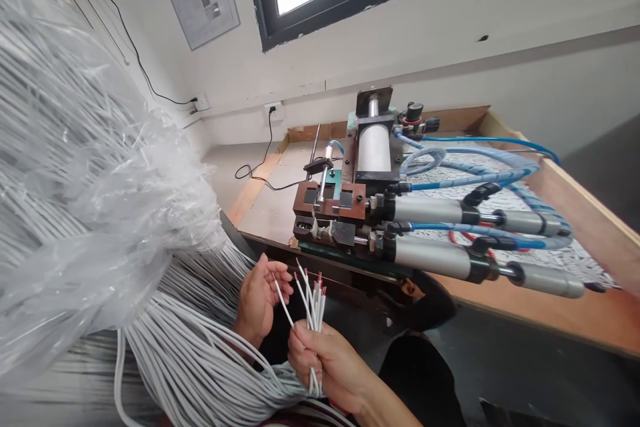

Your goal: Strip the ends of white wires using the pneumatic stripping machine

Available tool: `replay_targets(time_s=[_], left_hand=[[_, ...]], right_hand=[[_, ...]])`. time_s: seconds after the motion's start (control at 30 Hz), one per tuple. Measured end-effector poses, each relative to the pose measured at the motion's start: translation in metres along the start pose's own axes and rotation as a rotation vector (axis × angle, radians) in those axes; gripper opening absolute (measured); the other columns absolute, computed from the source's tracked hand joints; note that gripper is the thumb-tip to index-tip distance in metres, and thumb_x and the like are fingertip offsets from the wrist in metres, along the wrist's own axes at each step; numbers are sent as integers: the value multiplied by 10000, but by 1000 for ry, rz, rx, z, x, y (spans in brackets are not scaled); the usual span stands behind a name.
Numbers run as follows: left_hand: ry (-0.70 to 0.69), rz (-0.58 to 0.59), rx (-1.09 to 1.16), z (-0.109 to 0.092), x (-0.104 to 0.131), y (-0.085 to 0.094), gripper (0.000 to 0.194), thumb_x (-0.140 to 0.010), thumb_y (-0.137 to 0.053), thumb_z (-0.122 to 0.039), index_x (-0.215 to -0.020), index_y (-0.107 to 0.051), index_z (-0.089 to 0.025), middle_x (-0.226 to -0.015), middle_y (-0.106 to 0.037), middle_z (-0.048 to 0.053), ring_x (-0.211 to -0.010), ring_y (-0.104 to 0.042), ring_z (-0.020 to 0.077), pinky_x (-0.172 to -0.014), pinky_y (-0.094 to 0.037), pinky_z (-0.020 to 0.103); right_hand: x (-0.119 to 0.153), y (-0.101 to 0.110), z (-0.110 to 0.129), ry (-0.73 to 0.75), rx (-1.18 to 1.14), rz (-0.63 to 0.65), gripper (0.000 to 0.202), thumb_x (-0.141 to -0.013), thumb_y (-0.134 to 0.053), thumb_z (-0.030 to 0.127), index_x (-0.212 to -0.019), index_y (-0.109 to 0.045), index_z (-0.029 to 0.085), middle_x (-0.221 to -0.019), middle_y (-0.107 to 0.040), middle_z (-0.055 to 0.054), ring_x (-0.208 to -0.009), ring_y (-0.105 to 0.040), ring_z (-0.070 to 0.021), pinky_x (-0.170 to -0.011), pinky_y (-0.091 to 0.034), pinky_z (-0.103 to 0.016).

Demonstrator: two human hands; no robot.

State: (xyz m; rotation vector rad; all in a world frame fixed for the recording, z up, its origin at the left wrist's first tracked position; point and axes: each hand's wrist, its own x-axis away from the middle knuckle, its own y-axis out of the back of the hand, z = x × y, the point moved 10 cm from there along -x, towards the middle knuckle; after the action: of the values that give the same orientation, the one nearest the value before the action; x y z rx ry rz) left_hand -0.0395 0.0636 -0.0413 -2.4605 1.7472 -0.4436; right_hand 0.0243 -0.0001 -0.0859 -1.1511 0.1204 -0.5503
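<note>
My right hand [325, 360] is closed around several white cables [313, 303], whose ends stick up with short red cores showing. One white cable [283, 301] leans away from the others toward my left hand [263, 297]. That hand is open, its fingers curved and apart just behind the tip of the leaning cable; I cannot tell if they touch. Below and to the left, a thick bundle of white cables [190, 353] runs toward my right hand. Beyond both hands stands a pneumatic machine [330, 203] with clamp blocks at its front.
Plastic-wrapped cables [100, 180] fill the left side. Silver cylinders [433, 257] and blue air hoses [475, 180] extend right from the machine. A wooden-edged bench [565, 213] holds scattered white scraps. A black power cord [270, 147] lies behind. My knee [417, 373] is below.
</note>
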Motion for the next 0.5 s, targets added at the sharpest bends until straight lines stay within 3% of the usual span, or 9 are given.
replay_targets(time_s=[0.13, 0.3, 0.5], left_hand=[[77, 104, -9, 6, 6, -8, 401, -744, -399, -460, -834, -597, -122, -681, -579, 41, -524, -516, 112, -425, -351, 215], [155, 229, -123, 16, 14, -20, 171, -592, -655, -210, -710, -635, -89, -553, -575, 13, -461, -471, 72, -423, -322, 187], [177, 247, -190, 22, 17, -17, 138, -549, -683, -159, -660, -606, -126, -506, -560, -30, -405, -461, 61, -424, -344, 194]], right_hand=[[-2, 3, 0, 17, 60, -35, 310, -628, -638, 377, -518, -461, 148, -383, -314, 86, -348, -203, -29, -376, -108, -193], [-5, 11, 2, 62, 189, -140, 322, -628, -626, 398, -515, -479, 134, -373, -362, 70, -343, -236, -30, -375, -109, -200], [-8, 20, -4, -4, 333, -264, 326, -608, -623, 428, -556, -508, 128, -397, -404, 66, -337, -235, -23, -368, -101, -194]])
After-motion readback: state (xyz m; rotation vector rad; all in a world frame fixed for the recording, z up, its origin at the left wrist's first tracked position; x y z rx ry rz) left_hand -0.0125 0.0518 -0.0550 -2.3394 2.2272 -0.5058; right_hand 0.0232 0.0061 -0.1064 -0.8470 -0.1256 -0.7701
